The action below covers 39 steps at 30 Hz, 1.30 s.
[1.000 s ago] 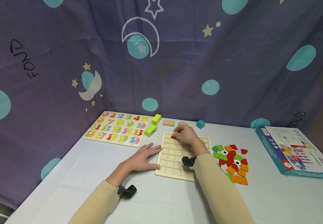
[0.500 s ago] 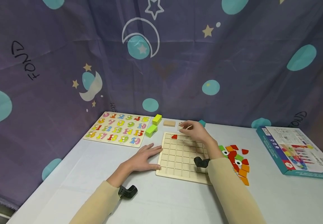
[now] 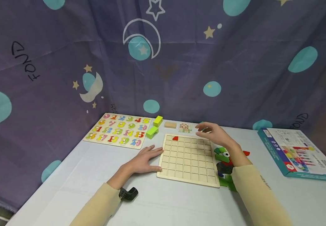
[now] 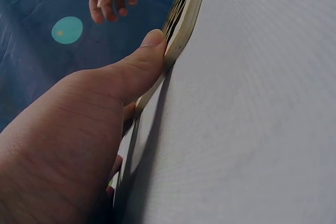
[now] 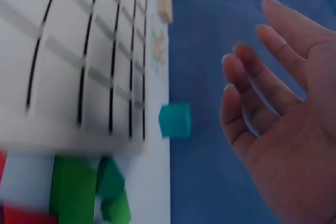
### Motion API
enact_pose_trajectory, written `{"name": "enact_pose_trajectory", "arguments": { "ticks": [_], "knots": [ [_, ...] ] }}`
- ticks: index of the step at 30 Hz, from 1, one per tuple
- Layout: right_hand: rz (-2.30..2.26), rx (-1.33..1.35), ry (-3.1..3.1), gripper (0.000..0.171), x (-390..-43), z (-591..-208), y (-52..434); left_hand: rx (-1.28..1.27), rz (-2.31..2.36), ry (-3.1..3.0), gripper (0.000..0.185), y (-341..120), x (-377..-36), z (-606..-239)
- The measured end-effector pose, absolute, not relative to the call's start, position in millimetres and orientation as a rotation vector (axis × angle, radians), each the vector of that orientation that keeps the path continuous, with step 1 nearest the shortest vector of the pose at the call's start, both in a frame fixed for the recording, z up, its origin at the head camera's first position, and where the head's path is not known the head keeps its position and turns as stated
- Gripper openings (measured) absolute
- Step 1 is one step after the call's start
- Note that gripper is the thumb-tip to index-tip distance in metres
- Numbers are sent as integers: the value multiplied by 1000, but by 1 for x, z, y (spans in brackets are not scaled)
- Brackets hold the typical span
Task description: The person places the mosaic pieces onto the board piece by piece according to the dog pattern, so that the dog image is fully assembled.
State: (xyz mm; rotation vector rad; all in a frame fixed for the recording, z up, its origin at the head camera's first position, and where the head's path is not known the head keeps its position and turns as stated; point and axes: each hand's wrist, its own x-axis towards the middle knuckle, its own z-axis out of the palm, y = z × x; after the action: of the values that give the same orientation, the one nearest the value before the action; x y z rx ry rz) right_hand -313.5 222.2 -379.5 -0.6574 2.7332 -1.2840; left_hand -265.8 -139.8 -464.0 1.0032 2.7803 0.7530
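Grid board [image 3: 189,153], just one, lies flat at the middle of the white surface [image 3: 163,207], with a single red piece [image 3: 175,138] in its back row, second square from the left. Farthest left on the surface is one number puzzle [image 3: 96,139] with twenty-one coloured numbers in four rows: six in the back row, five in each of the other three. Next comes the left hand [image 3: 144,160], its grip spread; the thumb rests on the board's near left corner and the fingers reach its left edge. Beyond it stand two greenish blocks, one arch block [image 3: 152,132] and one yellow-green block [image 3: 157,121]. Then follow one plain wooden block [image 3: 170,125] and one small pattern card [image 3: 185,128], both behind the board. By the board's far right corner, the right hand [image 3: 215,133] hangs in the air, its grip parted, all five digits loosely bent. One teal block [image 5: 176,120] stands near it at the back. Right of the board lie red and green loose pieces [image 3: 222,158]; the right arm covers some, so I cannot tell how many. At the far right, well apart, lies one flat box [image 3: 301,153].
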Motion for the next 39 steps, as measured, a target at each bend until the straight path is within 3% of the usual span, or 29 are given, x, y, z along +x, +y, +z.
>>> {"name": "enact_pose_trajectory", "arguments": {
  "ticks": [18, 39],
  "knots": [
    [-1001, -380, 2829, 44, -296, -405, 286, 985, 759, 2787, 82, -140, -264, -463],
    [-918, -268, 2812, 40, -294, -416, 315, 970, 773, 2772, 82, -138, -264, -461]
  ]
}}
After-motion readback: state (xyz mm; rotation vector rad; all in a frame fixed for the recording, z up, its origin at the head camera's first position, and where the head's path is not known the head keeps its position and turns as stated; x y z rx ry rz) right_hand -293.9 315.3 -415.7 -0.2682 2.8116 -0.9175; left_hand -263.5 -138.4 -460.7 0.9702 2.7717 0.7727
